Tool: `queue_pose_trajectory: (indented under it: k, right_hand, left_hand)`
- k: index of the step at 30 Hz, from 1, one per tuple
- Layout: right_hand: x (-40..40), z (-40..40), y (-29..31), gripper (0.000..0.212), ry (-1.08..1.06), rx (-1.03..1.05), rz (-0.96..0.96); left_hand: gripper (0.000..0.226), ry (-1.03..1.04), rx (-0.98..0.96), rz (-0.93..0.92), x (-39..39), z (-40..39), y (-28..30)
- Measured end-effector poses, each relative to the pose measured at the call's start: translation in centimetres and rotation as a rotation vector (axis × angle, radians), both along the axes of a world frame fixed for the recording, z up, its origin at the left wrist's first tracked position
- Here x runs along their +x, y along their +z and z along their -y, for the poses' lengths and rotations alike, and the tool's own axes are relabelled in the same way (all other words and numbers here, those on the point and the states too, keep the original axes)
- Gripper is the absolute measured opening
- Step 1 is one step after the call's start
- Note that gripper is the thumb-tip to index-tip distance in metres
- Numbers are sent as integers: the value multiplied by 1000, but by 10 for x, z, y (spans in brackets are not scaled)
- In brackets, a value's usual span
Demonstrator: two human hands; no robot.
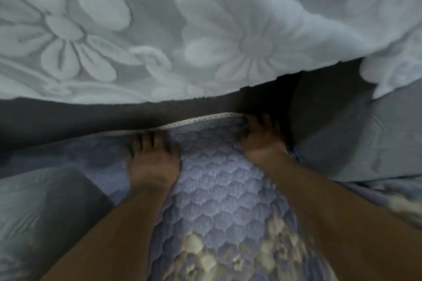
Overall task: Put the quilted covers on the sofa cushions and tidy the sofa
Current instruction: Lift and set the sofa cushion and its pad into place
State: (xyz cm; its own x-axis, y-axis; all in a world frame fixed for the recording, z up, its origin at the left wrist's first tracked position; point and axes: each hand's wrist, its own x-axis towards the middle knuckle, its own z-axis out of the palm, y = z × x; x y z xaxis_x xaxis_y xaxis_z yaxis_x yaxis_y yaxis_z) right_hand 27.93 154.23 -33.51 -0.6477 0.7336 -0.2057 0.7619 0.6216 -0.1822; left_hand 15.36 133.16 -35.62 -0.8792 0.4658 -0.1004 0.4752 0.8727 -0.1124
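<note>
Grey floral throw overhangs both hands' fingertips at quilted cover's lace edge.

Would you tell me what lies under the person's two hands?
The left hand and right hand press on the quilted cover near its lace edge. The cushion beneath is hidden.

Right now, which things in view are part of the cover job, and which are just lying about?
Part of the job:
- quilted cover, blue, with a lace trim at its far edge
- left hand and right hand, both pressing the cover near that edge
- dark sofa gap behind the trim

Just lying about:
- floral throw hanging above
- grey cushion at right
</note>
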Motion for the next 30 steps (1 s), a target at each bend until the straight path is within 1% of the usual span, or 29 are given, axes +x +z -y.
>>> queue_pose_trajectory:
  k: [2, 3, 4, 5, 6, 7, 8, 9, 10, 11, 12, 14, 16, 17, 18, 20, 22, 24, 27, 28, 30]
  right_hand:
    - [-2, -10, -7, 47, 64, 18, 78]
    - [-8, -12, -6, 45, 127, 8, 137]
    - [-16, -14, -2, 44, 181, 23, 215]
    - [-22, -15, 1, 43, 181, 39, 252]
    - [-29, -13, 4, 43, 174, 89, 265]
    - [-34, -5, 7, 41, 161, 110, 238]
    - [-35, 7, 7, 41, 222, 126, 179]
    - [-37, 23, 2, 43, 297, 96, 41]
    - [-34, 35, -4, 47, 361, 45, -56]
    - [-35, 41, -6, 50, 384, 11, -118]
    - [-43, 40, -11, 53, 394, -6, -97]
    - [-63, 33, -13, 57, 346, -34, 50]
    - [-84, 37, -10, 59, 269, -72, 127]
    - [-91, 41, -8, 56, 223, -67, 156]
    - [-93, 45, -8, 54, 211, -19, 170]
    - [-89, 53, -7, 50, 213, 79, 165]
    - [-87, 54, -5, 50, 233, 121, 163]
    - [-91, 60, -3, 48, 240, 82, 88]
    - [-63, 58, -5, 30, 219, 33, -64]
    - [-45, 51, -7, 29, 180, 66, -73]
    - [-13, 34, 2, 40, -42, 92, -16]
  left_hand:
    - [44, -216, -52, 12, -15, -3, 10]
    - [46, -226, -59, 111, -26, -5, 17]
    - [50, -182, -17, 214, -39, -8, 26]
    - [53, -104, 27, 311, -49, -10, 27]
    - [54, -54, 71, 356, -51, -11, 26]
    - [53, -51, 80, 347, -50, -10, 23]
    - [53, -69, 117, 271, -41, -9, 18]
    - [54, -89, 150, 213, -37, -2, 12]
    - [56, -121, 182, 193, -33, 0, 8]
    - [55, -126, 184, 203, -34, 0, 7]
    - [52, -84, 157, 247, -40, 0, 7]
    - [49, -29, 115, 284, -48, -11, 14]
    - [51, -5, 81, 300, -50, -20, 25]
    - [51, -1, 68, 301, -50, -23, 29]
    - [52, -6, 35, 286, -47, -23, 29]
    - [52, -2, -29, 223, -44, -10, 26]
    - [55, 107, -68, 178, -41, 4, 23]
    - [59, 194, -76, 153, -46, 15, 14]
    - [55, 188, -63, 141, -47, 7, 2]
    - [56, 184, -86, 152, -48, 4, -2]
    - [64, 141, -222, 143, -48, 3, -11]
